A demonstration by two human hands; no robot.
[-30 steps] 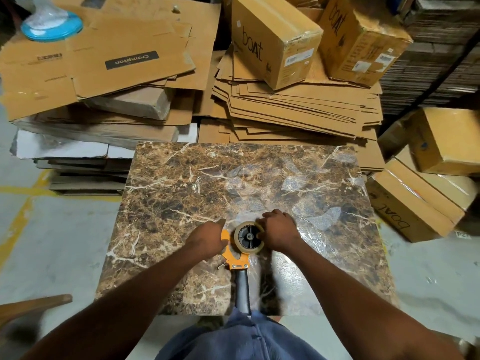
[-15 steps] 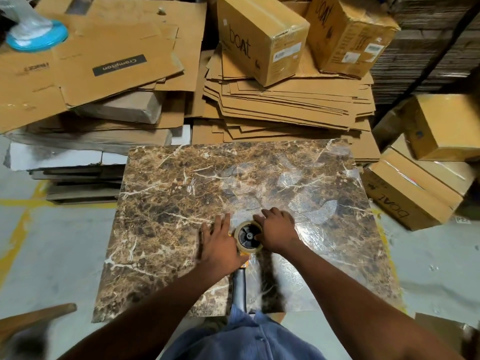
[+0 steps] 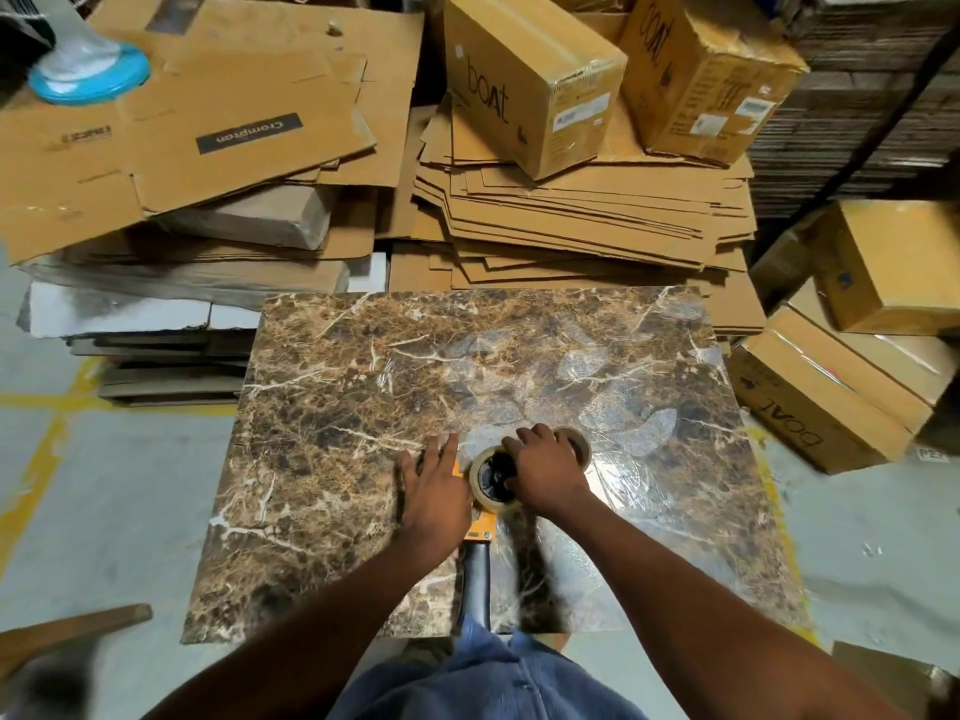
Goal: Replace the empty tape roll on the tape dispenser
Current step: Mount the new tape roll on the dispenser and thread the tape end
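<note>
Head view: lying flat on the marbled tabletop, near its front edge, an orange tape dispenser with its black handle pointing back toward the person. Sitting on the dispenser's hub, a clear tape roll, black hub showing through its centre. Pressing down flat on the dispenser's orange frame just left of the roll, the left hand, fingers spread and open, gripping nothing. Curling over the roll's right side, the right hand, fingers bent around its rim and closed on it. Peeking out from behind the right hand's knuckles, touching or nearly touching it, a second brownish ring, possibly the empty core; not clear enough for telling. Resting beyond the table, flattened cardboard stacks and boat-marked boxes.
</note>
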